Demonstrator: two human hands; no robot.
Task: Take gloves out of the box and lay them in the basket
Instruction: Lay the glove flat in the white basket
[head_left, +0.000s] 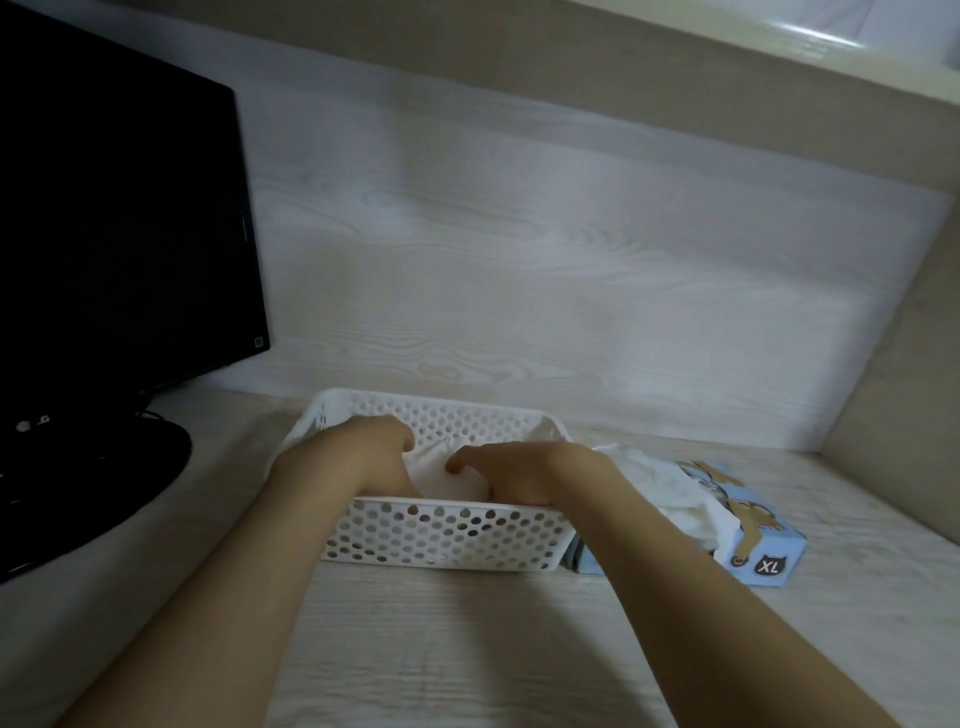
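Inside the white perforated basket (441, 535), at the near middle of the pale desk (467, 649): both hands down on a layer of white gloves (439, 480) lying in its bottom. Left hand (358, 457) in over the left end, knuckles up, fingers bent downward onto the gloves, tips hidden. Right hand (514, 475) in over the near right corner, fingers likewise bent, one tip visibly touching the white layer. Cannot tell, for either hand, whether pinching the material or only pressing it flat; nothing else held.

Blue box (769, 556) on the desk just to the right of the basket, near corner close against the basket's right end; contact not confirmable. Long axis diagonal, far-left to near-right, "XL" end toward the person. White tuft (670, 493) of further gloves standing out of the top opening, directly beyond the right forearm.

Judgement: laying step in hand, task partly done. Next withdrawal calls for a short swing rightward; right hand clearly nearer the tuft, left hand well apart from it with the basket between. Risk: several gloves dragged out together.

Dark monitor (119, 234) at far left, well apart.
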